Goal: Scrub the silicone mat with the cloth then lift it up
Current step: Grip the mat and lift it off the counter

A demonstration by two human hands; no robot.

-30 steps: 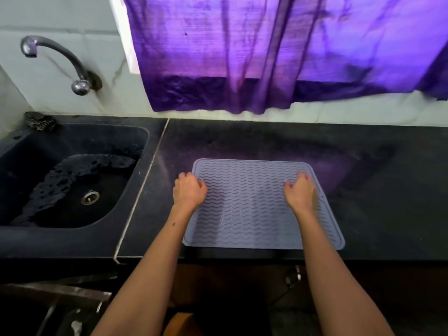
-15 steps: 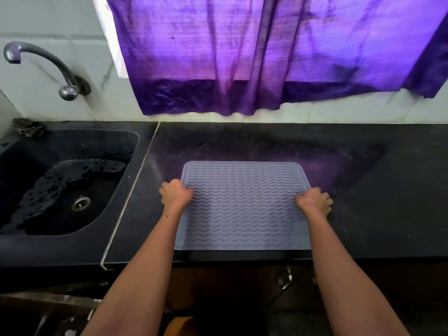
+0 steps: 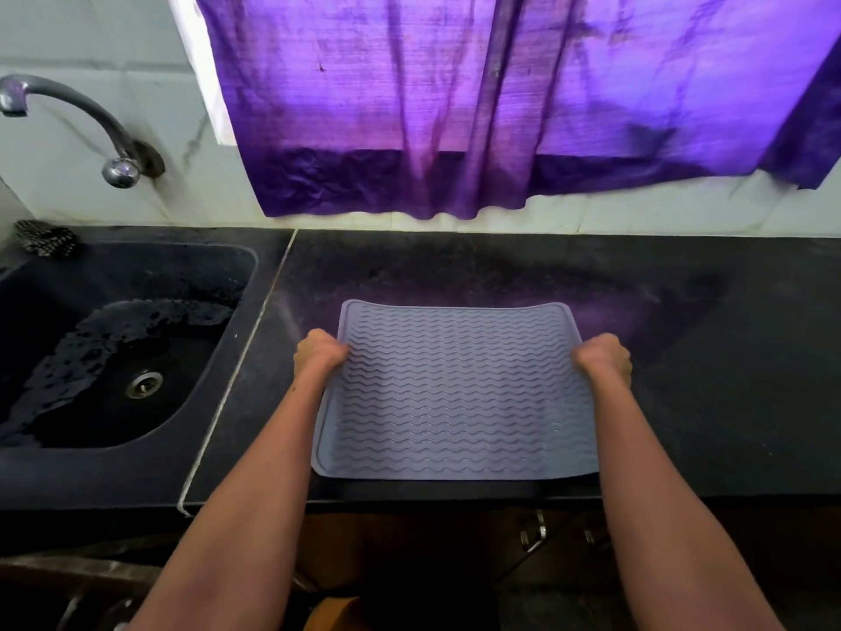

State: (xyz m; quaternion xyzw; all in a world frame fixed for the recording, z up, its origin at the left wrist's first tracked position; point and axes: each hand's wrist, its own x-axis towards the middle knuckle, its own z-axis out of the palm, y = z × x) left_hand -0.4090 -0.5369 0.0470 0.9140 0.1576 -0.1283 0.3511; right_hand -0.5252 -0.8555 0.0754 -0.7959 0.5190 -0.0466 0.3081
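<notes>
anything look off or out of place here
No cloth is in view, though the task calls for one. The mat bows between the left hand and right hand gripping its side edges, and its near edge overhangs the counter.

A: Place?
B: Home kitchen. Dark stone surface [image 3: 682, 403], sunken black sink [image 3: 113, 357] with drain, wall tap [image 3: 91, 125].
A: Else?
B: Tiled wall, purple curtain [image 3: 500, 107].

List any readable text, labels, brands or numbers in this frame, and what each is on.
None readable.
Silicone mat: only a raised wavy-line pattern, no lettering.
Purple curtain, tap, sink, countertop: no print, label or number visible.
</notes>
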